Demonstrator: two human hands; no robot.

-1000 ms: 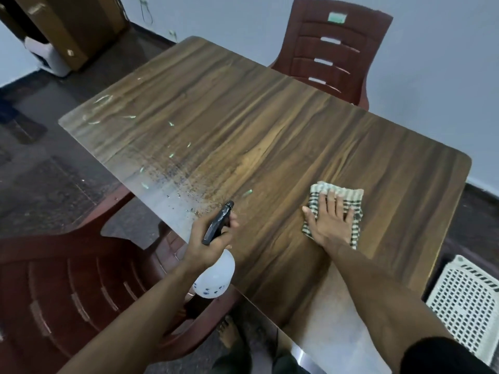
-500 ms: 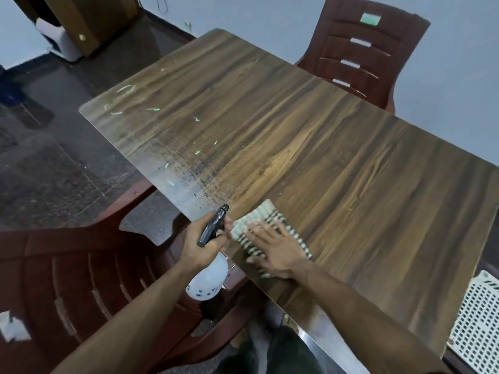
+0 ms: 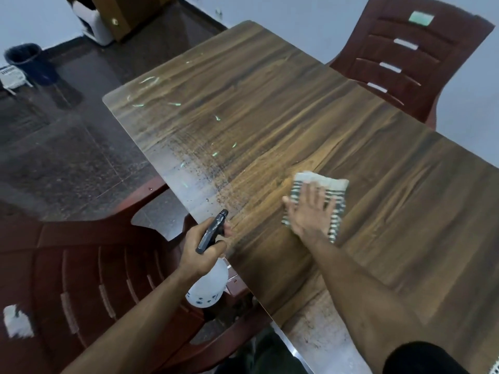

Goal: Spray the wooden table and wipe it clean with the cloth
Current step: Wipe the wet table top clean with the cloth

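The wooden table [image 3: 270, 109] runs from the upper left to the lower right, with spray droplets speckling its near-left edge. My right hand [image 3: 310, 211] lies flat with spread fingers on a folded green-and-white striped cloth [image 3: 334, 193], pressing it to the tabletop. My left hand [image 3: 202, 252] grips a white spray bottle [image 3: 208, 287] with a black trigger head [image 3: 213, 233], held just off the table's near edge, nozzle pointing over the wet patch.
A dark red plastic chair [image 3: 81, 265] stands at the near left below the bottle. Another red chair [image 3: 410, 55] is at the table's far side. A dark bin [image 3: 29, 60] stands on the floor at far left, near a white object [image 3: 97, 28].
My right hand slid the cloth from beside the spray bottle at the near edge rightward and further onto the table. The left hand keeps holding the bottle in about the same place.
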